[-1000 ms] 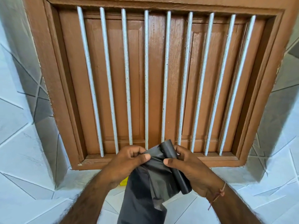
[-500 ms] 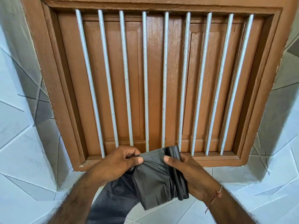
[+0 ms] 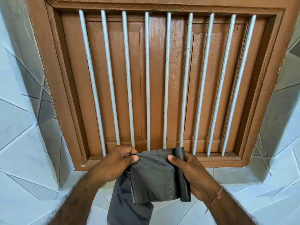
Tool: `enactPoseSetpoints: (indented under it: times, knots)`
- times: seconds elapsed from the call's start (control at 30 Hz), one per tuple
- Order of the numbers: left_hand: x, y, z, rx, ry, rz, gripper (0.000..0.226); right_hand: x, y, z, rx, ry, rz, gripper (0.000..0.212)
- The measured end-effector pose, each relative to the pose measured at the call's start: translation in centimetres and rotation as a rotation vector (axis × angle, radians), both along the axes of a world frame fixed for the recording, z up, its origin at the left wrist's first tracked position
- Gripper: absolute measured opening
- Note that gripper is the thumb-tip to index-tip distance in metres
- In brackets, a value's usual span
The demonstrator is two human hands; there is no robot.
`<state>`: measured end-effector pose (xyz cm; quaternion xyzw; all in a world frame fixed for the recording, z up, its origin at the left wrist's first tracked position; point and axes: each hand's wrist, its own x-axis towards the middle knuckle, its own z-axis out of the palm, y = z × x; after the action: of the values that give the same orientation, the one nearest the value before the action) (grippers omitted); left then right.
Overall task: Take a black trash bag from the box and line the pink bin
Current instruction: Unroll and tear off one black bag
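Brown wooden shutters (image 3: 155, 78) behind pale bars (image 3: 147, 78) fill the wall above grey tiles (image 3: 24, 151). At chest height the right hand (image 3: 193, 176) is wrapped round the roll of black trash bags (image 3: 181, 172), thumb pressing the unrolled sheet, while the left hand (image 3: 113, 163) pinches the trash bag (image 3: 152, 174) at its top corner. Tearing cleanly likely means pulling apart along the perforation, with the roll held firm. Neither box nor pink bin is in view.

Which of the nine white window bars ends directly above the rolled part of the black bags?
The sixth bar from the left: its foot ends just above the roll in the right hand.
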<state>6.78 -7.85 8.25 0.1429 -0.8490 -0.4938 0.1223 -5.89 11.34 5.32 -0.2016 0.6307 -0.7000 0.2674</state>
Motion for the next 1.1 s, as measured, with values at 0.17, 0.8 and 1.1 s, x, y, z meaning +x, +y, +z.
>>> enactPoseSetpoints:
  times: [0.17,0.8,1.1]
  knots:
    - [0.3,-0.8,-0.1,-0.062,-0.002,0.022,0.021,0.1,0.4,0.2,0.036,-0.057,-0.038,0.015]
    - [-0.4,2.0,-0.9,0.004,-0.032,-0.12,0.019,0.4,-0.1,0.7,-0.064,0.099,-0.06,0.021]
    - [-2.0,4.7,-2.0,0.004,0.117,0.009,0.029,-0.3,0.1,0.1,-0.136,0.035,-0.101,0.033]
